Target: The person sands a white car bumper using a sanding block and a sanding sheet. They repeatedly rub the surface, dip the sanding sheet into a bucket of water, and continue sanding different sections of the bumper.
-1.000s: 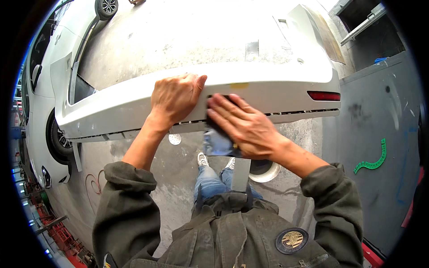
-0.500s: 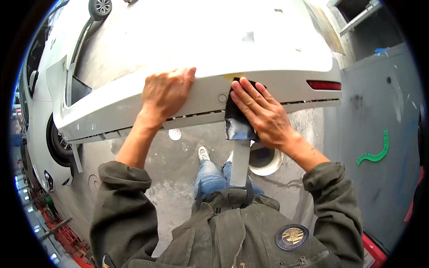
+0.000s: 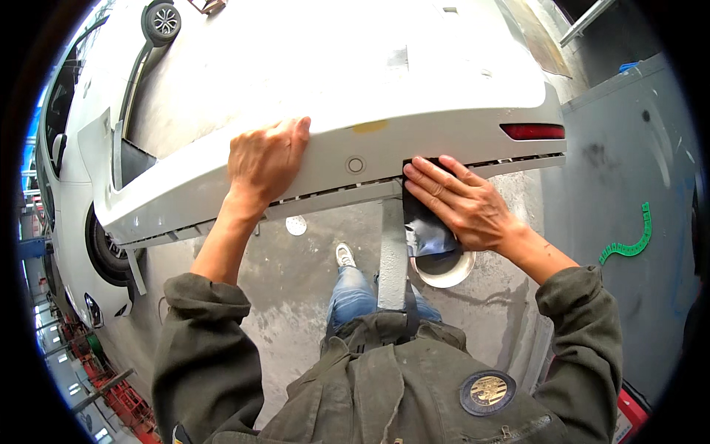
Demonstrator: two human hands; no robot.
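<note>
A white car bumper [image 3: 429, 140] stretches across in front of me, with a yellowish patch [image 3: 370, 126] near its upper edge and a round sensor spot [image 3: 356, 165] below that. My left hand [image 3: 265, 163] is closed over the bumper, left of the patch, its fingertips hidden. My right hand [image 3: 467, 206] carries a black sheet of sandpaper [image 3: 425, 231], fingers laid flat over it near the bumper's slotted lower edge. The sheet's lower part hangs down and shines as if wet. Whether the right thumb grips from behind is hidden.
A grey support bar [image 3: 393, 255] runs from the bumper toward my waist. On the floor behind it stands a round pail [image 3: 444, 280]. To the left is a white car [image 3: 81, 214]; at right, a grey panel [image 3: 617, 177] bears a curved green strip [image 3: 630, 240].
My right hand has moved down and right with the sandpaper, uncovering the yellowish patch. The left hand keeps its place on the bumper, while the view has shifted slightly.
</note>
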